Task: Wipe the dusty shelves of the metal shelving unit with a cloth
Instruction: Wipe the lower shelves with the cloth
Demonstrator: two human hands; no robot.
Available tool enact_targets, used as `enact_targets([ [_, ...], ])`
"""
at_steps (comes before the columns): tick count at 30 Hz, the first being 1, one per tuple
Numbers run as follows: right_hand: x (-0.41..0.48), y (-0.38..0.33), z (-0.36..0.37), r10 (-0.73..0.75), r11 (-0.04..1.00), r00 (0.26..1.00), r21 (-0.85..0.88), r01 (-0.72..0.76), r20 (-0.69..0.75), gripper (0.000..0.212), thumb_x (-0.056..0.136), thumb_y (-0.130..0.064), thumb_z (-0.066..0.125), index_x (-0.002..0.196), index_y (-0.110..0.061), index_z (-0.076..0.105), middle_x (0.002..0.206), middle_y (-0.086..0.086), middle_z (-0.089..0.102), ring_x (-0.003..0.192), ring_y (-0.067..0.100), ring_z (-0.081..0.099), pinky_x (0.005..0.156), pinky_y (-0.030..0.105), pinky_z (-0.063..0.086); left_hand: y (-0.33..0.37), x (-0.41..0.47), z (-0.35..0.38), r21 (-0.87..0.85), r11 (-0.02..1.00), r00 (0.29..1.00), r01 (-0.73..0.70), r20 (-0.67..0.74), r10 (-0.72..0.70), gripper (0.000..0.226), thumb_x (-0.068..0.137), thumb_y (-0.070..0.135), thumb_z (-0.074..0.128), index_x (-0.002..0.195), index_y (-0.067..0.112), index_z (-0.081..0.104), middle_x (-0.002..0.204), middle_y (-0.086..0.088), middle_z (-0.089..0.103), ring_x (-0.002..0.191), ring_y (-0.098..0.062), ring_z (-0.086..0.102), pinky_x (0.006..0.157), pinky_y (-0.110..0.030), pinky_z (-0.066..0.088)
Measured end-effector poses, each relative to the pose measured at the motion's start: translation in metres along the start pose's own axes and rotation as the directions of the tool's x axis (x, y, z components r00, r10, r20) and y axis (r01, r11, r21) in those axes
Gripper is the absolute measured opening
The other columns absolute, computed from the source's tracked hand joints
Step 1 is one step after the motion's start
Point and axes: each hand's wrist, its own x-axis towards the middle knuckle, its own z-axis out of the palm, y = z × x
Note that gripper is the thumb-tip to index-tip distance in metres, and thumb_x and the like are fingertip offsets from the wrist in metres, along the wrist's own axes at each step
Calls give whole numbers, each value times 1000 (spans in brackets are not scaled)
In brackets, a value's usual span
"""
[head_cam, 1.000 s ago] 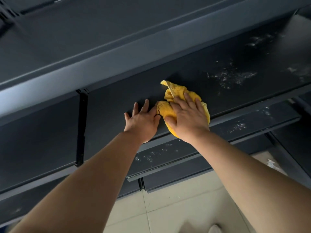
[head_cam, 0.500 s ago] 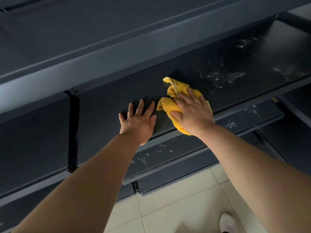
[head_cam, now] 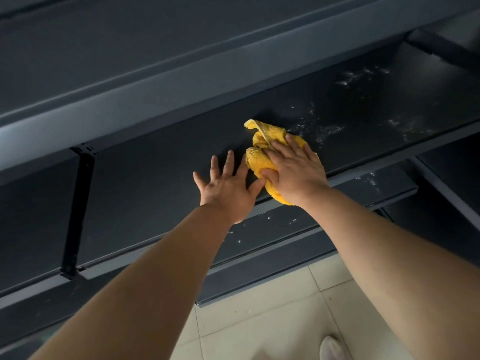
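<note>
On the middle shelf (head_cam: 161,178) of a dark metal unit, seen from above, lies one yellow cloth (head_cam: 259,165), bunched into folds near the shelf's front edge, with one corner flipped up toward the back. Two bare hands reach in on outstretched forearms. The right hand (head_cam: 296,172) lies palm down on top of the cloth, its fingers stretched forward and close together over the folds and its thumb set against the cloth's left side; it presses the cloth flat to the shelf rather than clutching it. The left hand (head_cam: 228,190) lies palm down on the bare shelf just left of the cloth, its fingers spread wide and straight and holding nothing, its thumb tip just beside the right thumb. Three shelves show plainly, stacked one over the other: the top shelf (head_cam: 130,61), the middle one under the hands, and a lower shelf (head_cam: 280,224); a further dark panel sits beneath, but what it is cannot be told. On the middle shelf, three patches of whitish dust (head_cam: 317,128) lie to the right of the cloth: one just beside it and two farther off. Two more scatters of specks lie on the lower shelf. One black bracket (head_cam: 78,209) runs down at the left between the top and middle shelves. Pale floor tiles (head_cam: 259,320) show below, with one white shoe (head_cam: 331,349) at the bottom edge.
</note>
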Motion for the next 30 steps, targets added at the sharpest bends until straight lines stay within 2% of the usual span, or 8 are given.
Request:
enact_targets([
  [6,3,59,-12,62,998,998,-12,-62,-2,59,98,-56,21,152,-33,16,161,-11,3,149,17,-8,120,42,-2,28,27,-9,15,998,997,63,40,-63,74,92,70,13,153,34,-9,162,0,-13,148,-31,-14,112,-68,0],
  [13,5,66,-9,9,1000,1000,-22,-10,-28,58,98,-54,20,152,-31,18,161,-10,5,149,19,-9,120,42,-4,38,38,-3,-40,993,993,115,45,-113,76,90,73,11,153,36,-10,162,2,-14,148,-28,-13,113,-66,1],
  [15,10,67,-10,-30,999,999,-44,29,-28,58,98,-54,20,152,-32,16,162,-9,4,149,19,-9,120,42,-4,37,39,-4,2,995,995,103,6,-103,76,90,73,13,153,36,-6,163,1,-6,149,-30,-5,113,-64,9],
  [18,28,66,-13,-92,994,996,-57,93,14,59,98,-55,19,152,-33,11,162,-9,1,149,19,-12,120,43,-3,35,46,-13,80,993,994,83,-82,-76,72,92,69,20,153,33,10,157,-4,20,139,-33,22,103,-57,31],
  [21,54,60,-13,-123,990,991,-57,126,53,60,98,-56,18,152,-33,9,162,-10,-2,148,20,-14,121,44,-3,35,57,-18,77,990,983,121,-149,-109,67,93,64,27,149,28,26,146,-4,35,130,-31,33,96,-51,35],
  [26,95,54,-10,-136,989,990,-46,138,28,58,98,-55,19,152,-33,15,161,-11,3,148,19,-12,120,43,-3,37,76,-15,-77,981,979,179,-90,-185,68,93,59,30,152,28,18,162,1,5,146,-30,7,111,-61,18],
  [28,109,53,-10,-153,988,988,-26,154,17,58,98,-55,21,152,-32,17,161,-11,6,149,19,-10,120,42,-3,36,81,-15,-108,970,971,218,-80,-227,70,93,58,30,153,25,16,162,1,7,146,-28,10,110,-57,22],
  [30,122,52,-9,-164,986,986,-14,164,2,58,98,-55,23,151,-33,18,161,-11,7,149,19,-9,121,42,-3,37,83,-16,-89,967,966,238,-84,-246,71,93,59,30,152,23,16,158,0,18,140,-28,20,102,-53,29],
])
